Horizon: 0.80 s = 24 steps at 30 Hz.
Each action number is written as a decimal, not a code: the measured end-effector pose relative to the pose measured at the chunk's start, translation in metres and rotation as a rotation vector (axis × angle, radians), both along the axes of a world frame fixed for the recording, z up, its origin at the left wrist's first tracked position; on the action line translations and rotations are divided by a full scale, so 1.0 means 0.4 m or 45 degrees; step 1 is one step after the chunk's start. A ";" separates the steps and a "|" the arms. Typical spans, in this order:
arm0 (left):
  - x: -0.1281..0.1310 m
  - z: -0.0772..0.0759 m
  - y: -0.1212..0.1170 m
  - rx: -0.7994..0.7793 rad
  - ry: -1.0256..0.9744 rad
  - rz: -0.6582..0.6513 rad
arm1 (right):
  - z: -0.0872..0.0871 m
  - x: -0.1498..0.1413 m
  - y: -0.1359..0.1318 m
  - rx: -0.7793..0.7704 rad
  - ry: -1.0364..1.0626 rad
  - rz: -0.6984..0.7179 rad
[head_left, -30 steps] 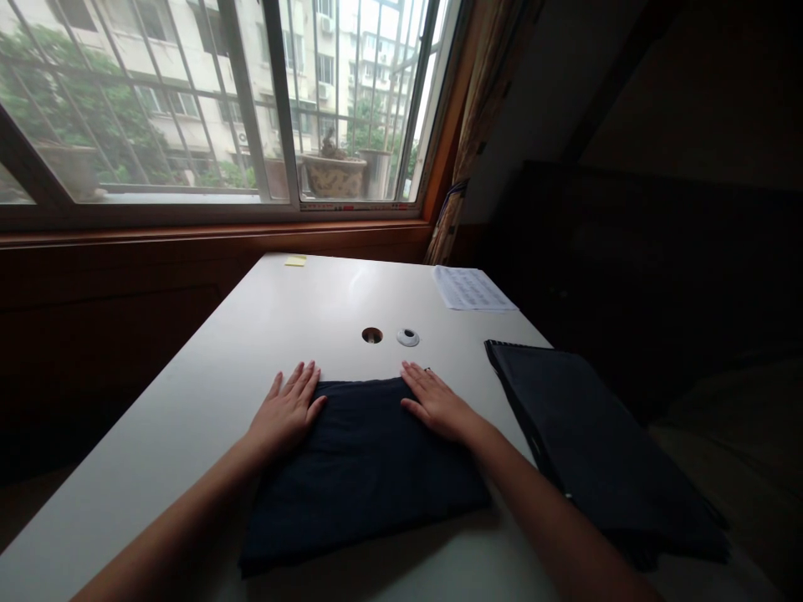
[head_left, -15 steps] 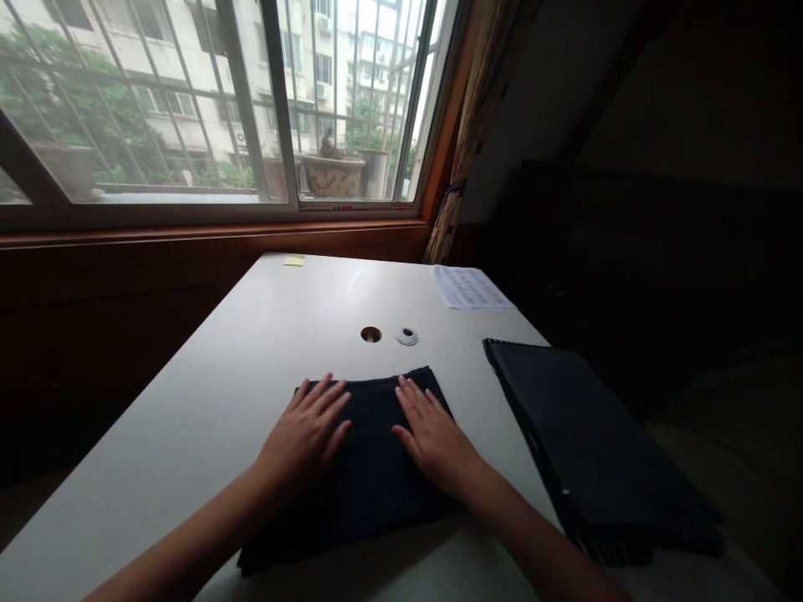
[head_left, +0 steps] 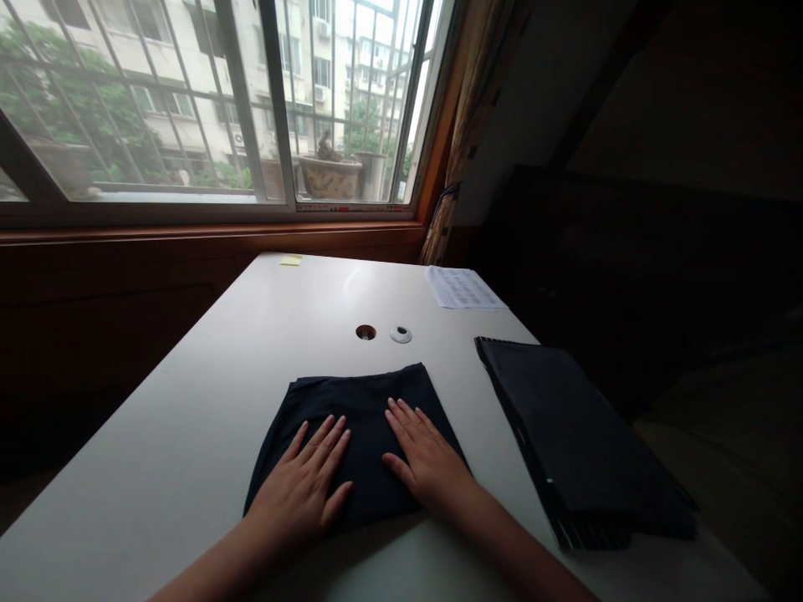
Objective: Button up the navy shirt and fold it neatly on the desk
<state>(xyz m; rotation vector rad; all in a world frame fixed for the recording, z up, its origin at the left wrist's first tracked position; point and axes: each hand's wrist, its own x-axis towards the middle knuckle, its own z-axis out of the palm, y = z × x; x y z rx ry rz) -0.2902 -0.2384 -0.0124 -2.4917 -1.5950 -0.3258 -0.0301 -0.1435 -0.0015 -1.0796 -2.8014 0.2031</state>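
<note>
A dark navy folded cloth (head_left: 360, 401) lies on the white table (head_left: 188, 418) in front of me. My left hand (head_left: 307, 477) rests on its left part, fingers spread, thumb pointing inward. On the right part lies my right hand (head_left: 427, 456), flat with the fingers stretched out. Neither hand grips anything. The cloth's far edge shows beyond my fingertips, its far right corner reaching farthest. My hands and wrists cover some of its near side. Whether it is a garment I cannot tell.
To the right lies a larger dark folded stack (head_left: 577, 426), with striped edging. Beyond the cloth are a round hole (head_left: 365, 333) and a white ring-shaped cover (head_left: 401, 334). Printed paper (head_left: 464, 288) and a yellow note (head_left: 290, 261) lie near the far edge, below a barred window (head_left: 332, 100).
Both hands have slid back over the cloth from its far corners towards me, the left one also inward. The far corners are now uncovered. The view has shifted slightly.
</note>
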 end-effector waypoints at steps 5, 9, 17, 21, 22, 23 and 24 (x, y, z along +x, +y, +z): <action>-0.030 0.000 -0.004 -0.028 0.013 0.083 | -0.007 0.042 0.010 -0.022 -0.021 -0.056; -0.064 -0.007 -0.007 -0.056 -0.001 0.159 | -0.013 0.073 0.015 -0.038 -0.019 -0.089; -0.129 -0.024 -0.002 -0.099 -0.065 0.134 | -0.029 0.132 0.015 -0.045 -0.025 -0.142; -0.146 -0.040 0.002 -0.147 -0.098 0.194 | -0.038 0.152 0.010 -0.032 0.001 -0.159; -0.149 -0.045 0.003 -0.152 -0.108 0.212 | -0.040 0.154 0.009 -0.025 0.010 -0.167; -0.152 -0.050 0.004 -0.151 -0.118 0.230 | -0.041 0.156 0.008 -0.018 0.020 -0.175; -0.155 -0.055 0.006 -0.143 -0.128 0.252 | -0.042 0.157 0.007 -0.011 0.031 -0.182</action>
